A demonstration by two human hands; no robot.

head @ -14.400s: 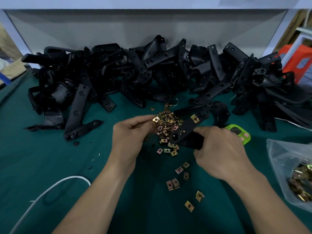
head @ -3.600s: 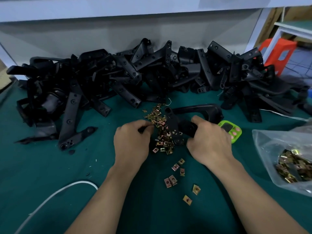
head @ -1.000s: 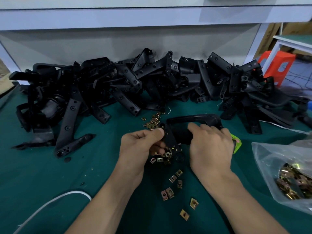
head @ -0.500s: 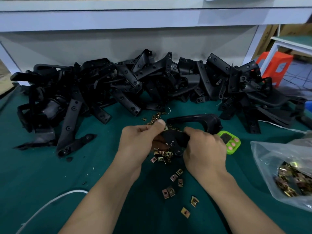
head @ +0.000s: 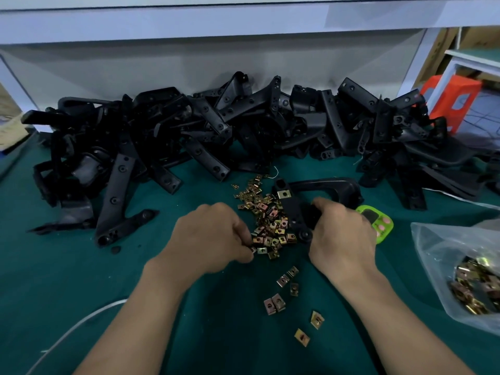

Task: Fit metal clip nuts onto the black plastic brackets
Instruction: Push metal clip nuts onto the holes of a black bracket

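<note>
While bracket heap (head: 216, 125) is stacked across upper frame, left hand (head: 211, 236) is curled at clip nut pile (head: 267, 220), centre frame; pinch cannot be told. Bracket (head: 296, 212), fitted clip nut (head: 284, 194) at top end, is gripped by right hand (head: 343, 236), right of centre.

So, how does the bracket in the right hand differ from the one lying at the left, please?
The held bracket carries a clip nut at its far end; the left bracket shows none. The right hand grips the held bracket; the left bracket lies untouched on the mat. Both are black.
</note>
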